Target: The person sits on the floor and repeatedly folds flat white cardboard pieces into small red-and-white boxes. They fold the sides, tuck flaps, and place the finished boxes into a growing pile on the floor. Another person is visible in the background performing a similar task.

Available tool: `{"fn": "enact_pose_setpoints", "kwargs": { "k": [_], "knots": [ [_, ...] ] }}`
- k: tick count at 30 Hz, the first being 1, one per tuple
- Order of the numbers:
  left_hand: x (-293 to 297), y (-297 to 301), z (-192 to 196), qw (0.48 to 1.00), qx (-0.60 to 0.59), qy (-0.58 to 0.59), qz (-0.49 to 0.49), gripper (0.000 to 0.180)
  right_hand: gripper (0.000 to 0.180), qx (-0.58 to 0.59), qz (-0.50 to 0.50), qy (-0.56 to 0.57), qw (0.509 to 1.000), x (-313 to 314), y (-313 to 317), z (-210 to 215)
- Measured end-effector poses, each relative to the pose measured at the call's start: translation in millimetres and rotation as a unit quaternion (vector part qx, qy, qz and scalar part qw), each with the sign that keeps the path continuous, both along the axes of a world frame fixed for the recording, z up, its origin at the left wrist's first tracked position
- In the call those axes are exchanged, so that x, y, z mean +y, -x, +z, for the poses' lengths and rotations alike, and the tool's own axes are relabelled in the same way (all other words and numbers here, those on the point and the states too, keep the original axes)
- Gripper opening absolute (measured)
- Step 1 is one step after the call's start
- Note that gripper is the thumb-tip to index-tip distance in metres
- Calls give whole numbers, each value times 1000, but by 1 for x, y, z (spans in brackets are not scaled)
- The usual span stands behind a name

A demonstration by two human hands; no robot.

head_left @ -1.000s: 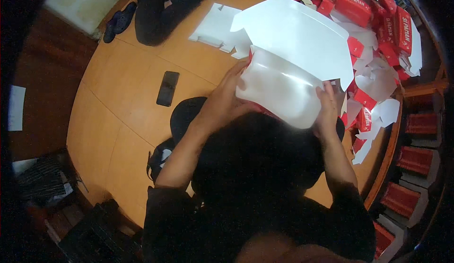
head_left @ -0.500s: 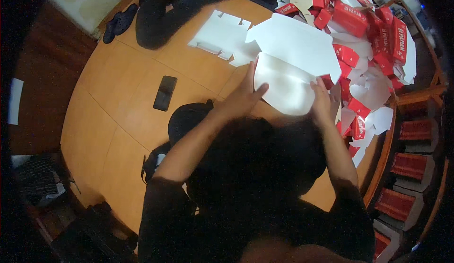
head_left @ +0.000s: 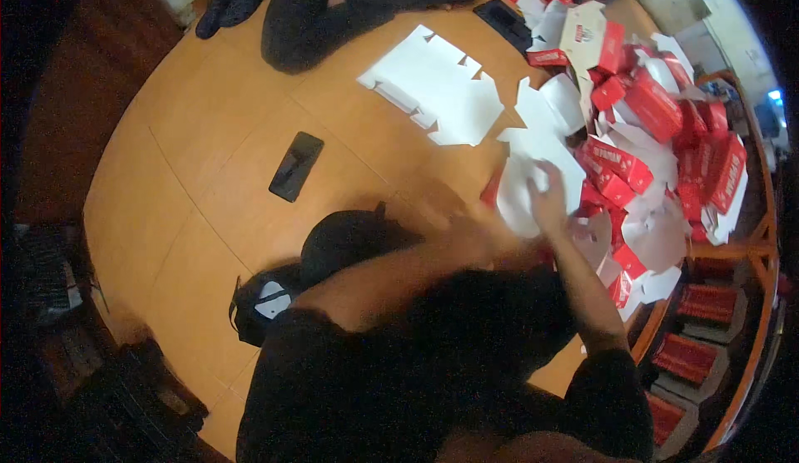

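A part-folded carton box (head_left: 518,201), white inside with a red outer side, stands tilted in front of my knees. My right hand (head_left: 547,198) is closed on its right part, the fingers bent against the white inner face. My left hand (head_left: 462,223) is low beside the carton's near left side, badly smeared by motion; its fingers cannot be made out. Just beyond the carton lies a flat white carton blank (head_left: 437,89) on the wooden floor. To the right is a heap of red and white cartons (head_left: 653,105), some folded, some loose.
A black phone (head_left: 296,166) lies on the floor to the left. A black bag or cap (head_left: 258,305) is by my left leg. Another person's crossed legs (head_left: 366,5) and dark clogs (head_left: 233,5) are at the far side. Red bundles (head_left: 687,355) fill a rack at right.
My left hand has left the carton's left edge and come down nearer my lap. The carton has turned and tilted in my right hand. The whole view has shifted a little.
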State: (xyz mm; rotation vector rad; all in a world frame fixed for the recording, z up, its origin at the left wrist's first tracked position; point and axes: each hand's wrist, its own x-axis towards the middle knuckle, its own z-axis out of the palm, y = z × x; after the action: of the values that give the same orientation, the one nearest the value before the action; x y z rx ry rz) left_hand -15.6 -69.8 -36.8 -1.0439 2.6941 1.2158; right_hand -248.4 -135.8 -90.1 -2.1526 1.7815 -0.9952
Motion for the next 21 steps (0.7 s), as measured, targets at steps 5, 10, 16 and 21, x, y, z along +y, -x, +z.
{"fn": "enact_pose_setpoints", "kwargs": {
  "k": [5,10,16,21],
  "knots": [
    [5,20,-14,993,63,-28,-92,40,47,77,244,-113,960,-108,-116,-35],
    [-5,44,-32,929,267,-252,39,38,55,164,280,-213,921,-198,-144,-96],
    [-19,66,-45,778,448,-431,90,37,52,162,358,-241,887,-239,-149,-107],
    [-25,70,-53,755,464,-445,125,36,52,230,355,-284,861,-236,-164,-87]
  ]
}}
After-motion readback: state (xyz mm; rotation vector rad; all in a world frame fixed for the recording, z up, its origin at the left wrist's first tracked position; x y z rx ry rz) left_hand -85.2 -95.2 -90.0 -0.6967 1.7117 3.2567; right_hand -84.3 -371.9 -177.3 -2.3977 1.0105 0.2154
